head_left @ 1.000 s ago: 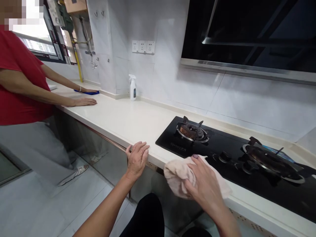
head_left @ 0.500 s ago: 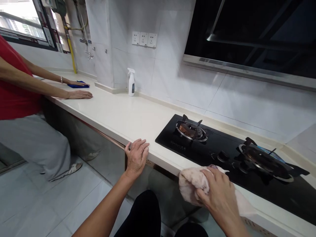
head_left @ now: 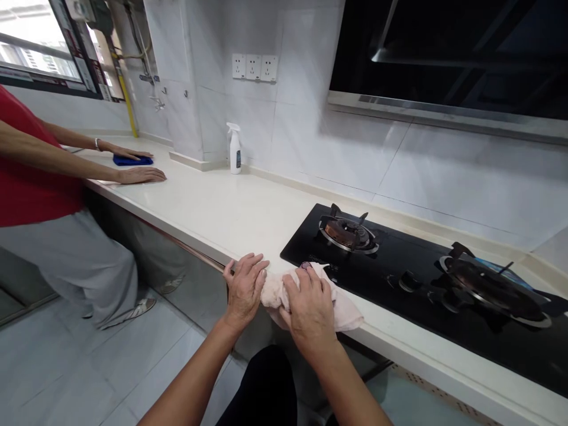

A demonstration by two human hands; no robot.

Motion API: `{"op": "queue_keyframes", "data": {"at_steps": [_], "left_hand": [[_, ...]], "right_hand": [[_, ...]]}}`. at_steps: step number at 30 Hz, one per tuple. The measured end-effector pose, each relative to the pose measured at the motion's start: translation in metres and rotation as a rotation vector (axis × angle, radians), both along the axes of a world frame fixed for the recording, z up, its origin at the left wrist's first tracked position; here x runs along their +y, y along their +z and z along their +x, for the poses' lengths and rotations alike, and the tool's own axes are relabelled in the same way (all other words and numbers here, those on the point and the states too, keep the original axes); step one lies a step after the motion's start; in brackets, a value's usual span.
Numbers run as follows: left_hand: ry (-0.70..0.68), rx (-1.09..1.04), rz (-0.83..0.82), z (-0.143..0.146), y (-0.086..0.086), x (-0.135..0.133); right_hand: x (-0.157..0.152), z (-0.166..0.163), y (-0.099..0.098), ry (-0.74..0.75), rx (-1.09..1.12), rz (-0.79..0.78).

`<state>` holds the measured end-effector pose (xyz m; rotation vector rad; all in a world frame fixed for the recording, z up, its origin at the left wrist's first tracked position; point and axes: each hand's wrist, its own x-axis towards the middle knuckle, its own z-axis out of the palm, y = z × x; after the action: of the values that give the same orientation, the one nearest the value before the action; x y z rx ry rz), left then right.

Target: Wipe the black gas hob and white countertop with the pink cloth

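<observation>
My right hand [head_left: 308,305] is closed on a pale pink cloth [head_left: 341,307] and presses it onto the front edge of the cream countertop [head_left: 222,213], just in front of the black gas hob [head_left: 399,269]. My left hand [head_left: 244,287] rests over the counter's front edge right beside the cloth, fingers laid flat on top and touching the cloth's left end. It holds nothing.
A white spray bottle [head_left: 234,149] stands against the tiled wall. The hob has two burners [head_left: 348,231] [head_left: 492,287] and knobs [head_left: 409,282]. At the left, another person in a red top [head_left: 31,177] wipes the counter with a blue cloth [head_left: 132,160].
My right hand has swept the pink cloth leftward along the counter edge until it meets my left hand, which has stayed put. The other person's blue cloth shifted slightly left.
</observation>
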<state>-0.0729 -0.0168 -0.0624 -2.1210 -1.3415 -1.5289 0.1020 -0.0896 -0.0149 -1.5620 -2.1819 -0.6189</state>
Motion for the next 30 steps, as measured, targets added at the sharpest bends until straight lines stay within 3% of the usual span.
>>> {"op": "queue_keyframes", "data": {"at_steps": [6,12,16,25,30], "left_hand": [[0.013,0.003,0.021,0.0,0.002,0.0],[0.022,0.025,0.016,-0.003,0.0,0.005],[0.024,0.026,0.033,-0.002,0.0,0.008],[0.048,0.014,0.092,0.002,0.002,0.012],[0.045,0.018,0.071,0.002,0.004,0.011]], "right_hand": [[-0.014,0.025,-0.006,0.09,0.04,0.021],[-0.044,0.071,-0.01,0.033,0.125,0.046],[-0.078,0.127,-0.014,-0.047,0.164,0.072],[-0.165,0.286,-0.042,-0.333,0.102,0.149],[-0.196,0.345,-0.044,-0.427,0.221,0.154]]}}
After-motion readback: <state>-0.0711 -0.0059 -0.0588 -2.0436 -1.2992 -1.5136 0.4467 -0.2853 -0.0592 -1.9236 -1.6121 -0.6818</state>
